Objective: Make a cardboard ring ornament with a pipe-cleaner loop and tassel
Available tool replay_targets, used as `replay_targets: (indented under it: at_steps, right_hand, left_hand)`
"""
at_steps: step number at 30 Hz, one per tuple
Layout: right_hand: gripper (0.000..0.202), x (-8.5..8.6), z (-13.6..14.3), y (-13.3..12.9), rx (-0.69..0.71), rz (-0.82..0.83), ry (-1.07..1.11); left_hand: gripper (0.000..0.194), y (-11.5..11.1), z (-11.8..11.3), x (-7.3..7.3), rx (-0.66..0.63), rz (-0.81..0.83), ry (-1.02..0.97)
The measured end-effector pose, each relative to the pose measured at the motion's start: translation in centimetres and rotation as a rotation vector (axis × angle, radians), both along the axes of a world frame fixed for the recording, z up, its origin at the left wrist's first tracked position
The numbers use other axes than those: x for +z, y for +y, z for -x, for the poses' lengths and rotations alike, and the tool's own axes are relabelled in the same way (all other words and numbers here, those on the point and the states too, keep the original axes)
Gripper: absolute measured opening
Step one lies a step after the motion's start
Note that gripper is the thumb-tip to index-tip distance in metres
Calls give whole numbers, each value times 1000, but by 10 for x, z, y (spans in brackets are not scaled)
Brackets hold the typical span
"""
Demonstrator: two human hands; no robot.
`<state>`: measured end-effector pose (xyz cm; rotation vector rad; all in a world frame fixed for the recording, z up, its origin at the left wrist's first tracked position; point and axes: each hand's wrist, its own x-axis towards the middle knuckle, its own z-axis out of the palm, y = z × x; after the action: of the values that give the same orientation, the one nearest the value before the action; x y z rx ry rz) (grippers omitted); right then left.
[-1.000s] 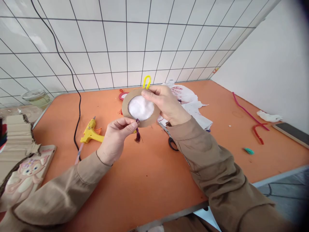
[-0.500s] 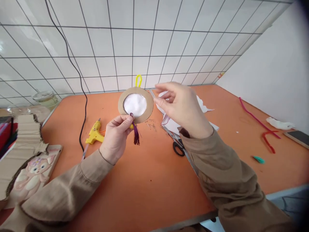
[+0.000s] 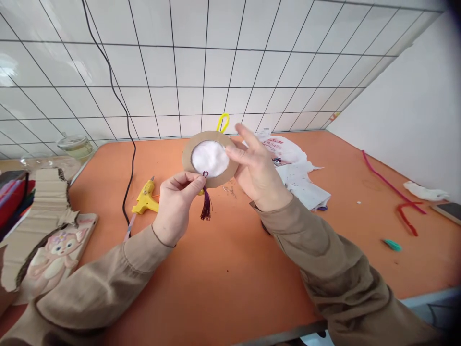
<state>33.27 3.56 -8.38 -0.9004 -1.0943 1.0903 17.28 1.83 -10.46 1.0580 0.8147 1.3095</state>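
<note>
Cardboard ring [image 3: 211, 158], round with fluffy white filling, faces the camera above the orange table [image 3: 223, 269]; yellow loop [image 3: 223, 122] at 12 o'clock, purple tassel [image 3: 206, 207] at 6. Left hand [image 3: 178, 204] pinches its bottom edge; right hand [image 3: 257, 168], fingers loosely spread, touches its 3 o'clock edge.

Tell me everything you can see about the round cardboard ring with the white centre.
The cardboard ring is a flat brown disc frame around a white, cotton-like centre. A yellow loop sticks up from its top edge, and a dark purple tassel hangs from its bottom edge. It is held in the air above the orange table, facing the camera. The left hand pinches its lower edge; the right hand touches its right side with open fingers.
</note>
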Motion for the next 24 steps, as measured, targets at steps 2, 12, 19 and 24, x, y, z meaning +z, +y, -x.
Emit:
replay_targets:
  at_steps: [2, 12, 19, 24]
  right_hand:
    - [42, -3, 3, 0, 125, 12, 121]
    - [20, -19, 43, -19, 252, 52, 282]
    - [13, -20, 42, -15, 112, 60, 261]
    - [14, -24, 41, -13, -34, -12, 132]
  left_hand:
    - [12, 0, 0, 2, -5, 15, -16]
    - [15, 2, 2, 3, 23, -26, -21]
    - [12, 0, 1, -3, 67, -76, 101]
    - [11, -2, 0, 1, 93, -80, 165]
